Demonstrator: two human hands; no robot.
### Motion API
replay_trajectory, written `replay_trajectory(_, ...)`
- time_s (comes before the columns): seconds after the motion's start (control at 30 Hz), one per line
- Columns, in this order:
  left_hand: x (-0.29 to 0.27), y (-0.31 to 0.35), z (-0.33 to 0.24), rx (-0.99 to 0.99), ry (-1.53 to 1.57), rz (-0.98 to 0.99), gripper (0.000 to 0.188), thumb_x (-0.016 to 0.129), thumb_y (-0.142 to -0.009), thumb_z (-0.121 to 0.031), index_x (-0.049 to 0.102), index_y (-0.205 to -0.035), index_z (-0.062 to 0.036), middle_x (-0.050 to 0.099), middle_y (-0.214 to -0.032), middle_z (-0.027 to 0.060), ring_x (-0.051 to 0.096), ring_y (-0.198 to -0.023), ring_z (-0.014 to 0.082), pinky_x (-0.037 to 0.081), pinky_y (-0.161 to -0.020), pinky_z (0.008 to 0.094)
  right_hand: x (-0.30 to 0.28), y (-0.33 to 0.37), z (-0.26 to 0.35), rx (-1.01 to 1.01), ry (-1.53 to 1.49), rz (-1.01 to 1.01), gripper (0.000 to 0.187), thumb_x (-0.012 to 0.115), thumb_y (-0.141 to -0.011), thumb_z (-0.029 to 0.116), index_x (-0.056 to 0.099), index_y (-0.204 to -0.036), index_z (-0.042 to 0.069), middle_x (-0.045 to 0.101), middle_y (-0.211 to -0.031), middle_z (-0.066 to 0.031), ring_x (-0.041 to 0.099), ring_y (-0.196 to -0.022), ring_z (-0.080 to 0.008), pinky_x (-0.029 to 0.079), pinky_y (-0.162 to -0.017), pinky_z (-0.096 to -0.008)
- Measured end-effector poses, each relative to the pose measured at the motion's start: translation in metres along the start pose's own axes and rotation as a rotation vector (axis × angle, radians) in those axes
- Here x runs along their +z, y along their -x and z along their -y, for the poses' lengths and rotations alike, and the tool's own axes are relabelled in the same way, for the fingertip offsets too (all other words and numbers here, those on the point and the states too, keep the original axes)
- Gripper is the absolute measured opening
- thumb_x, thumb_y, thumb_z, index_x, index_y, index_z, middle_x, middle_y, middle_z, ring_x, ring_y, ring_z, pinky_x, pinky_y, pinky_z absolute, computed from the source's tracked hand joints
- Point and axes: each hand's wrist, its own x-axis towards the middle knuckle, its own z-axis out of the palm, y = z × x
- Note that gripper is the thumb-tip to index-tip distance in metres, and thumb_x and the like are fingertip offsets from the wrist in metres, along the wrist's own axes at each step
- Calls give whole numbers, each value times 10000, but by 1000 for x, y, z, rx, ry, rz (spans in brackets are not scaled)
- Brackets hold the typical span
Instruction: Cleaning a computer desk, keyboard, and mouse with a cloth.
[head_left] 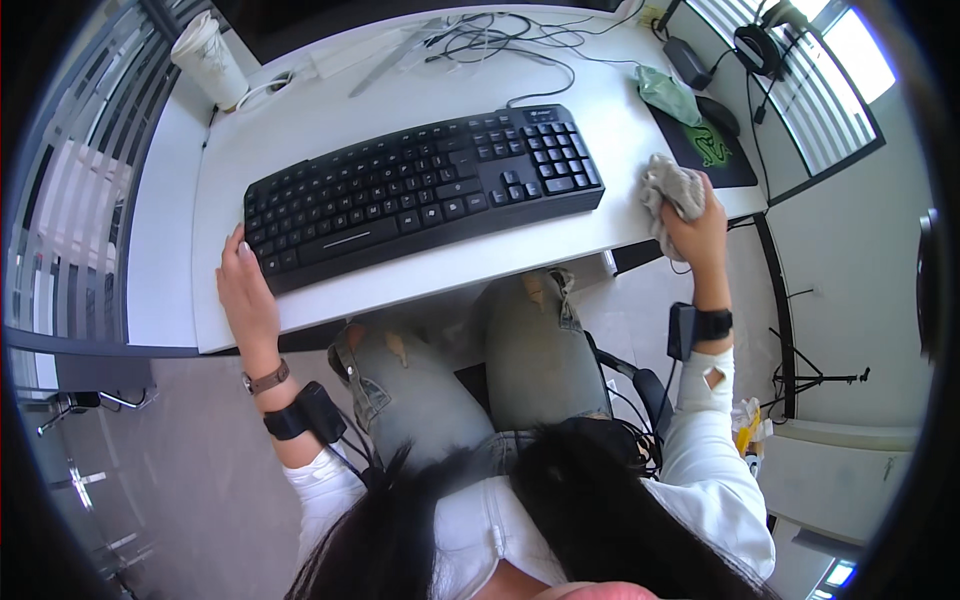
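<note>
A black keyboard (415,195) lies slanted on the white desk (330,310), its right end farther from me than its left. My left hand (246,290) grips its near left corner, fingers along the side edge; parts of the fingertips are hidden. At the right, my right hand (697,230) is closed around a crumpled grey cloth (672,190), held by the desk's near right edge and apart from the keyboard.
Right of the keyboard, a green plastic packet (668,95) and a black mouse (718,115) are on a black mouse pad (715,160). Tangled cables (500,40) lie along the back, near a black adapter (687,62). A white paper cup (210,62) stands back left.
</note>
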Motion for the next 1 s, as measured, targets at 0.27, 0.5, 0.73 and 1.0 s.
replay_trajectory(0.27, 3, 4, -2, -40, 38, -26, 465, 412, -994, -347, 502, -1290, 0, 571, -1250, 222, 509, -1179, 373, 345, -1035, 425, 41, -56, 12, -131, -139, 150, 420, 709, -682, 155, 602, -1076, 57, 672, -932, -190, 642, -893, -395, 508, -770, -398)
replay_trajectory(0.5, 6, 5, 0, 20, -80, -20, 591, 480, -970, -401, 390, -1398, -3, 524, -1345, 211, 477, -1265, 355, 219, -1117, 512, 61, -60, 19, -146, -29, 110, 536, 725, -682, 146, 571, -1188, 63, 658, -1006, -225, 621, -971, -402, 495, -820, -405)
replay_trajectory(0.73, 6, 3, -3, -20, -131, 8, 651, 443, -976, -461, 340, -1443, -19, 494, -1386, 191, 438, -1320, 305, 156, -1136, 545, 47, -16, 17, -155, -116, 101, 445, 669, -717, 76, 571, -1150, 38, 664, -986, -168, 658, -918, -314, 495, -823, -356)
replay_trajectory(1.0, 5, 5, -2, -24, -186, 10, 645, 428, -978, -473, 350, -1440, -29, 482, -1399, 188, 409, -1338, 329, 159, -1134, 548, 33, 26, 34, -96, -114, 63, 417, 697, -661, 82, 586, -1060, 32, 659, -899, -169, 657, -824, -357, 510, -755, -361)
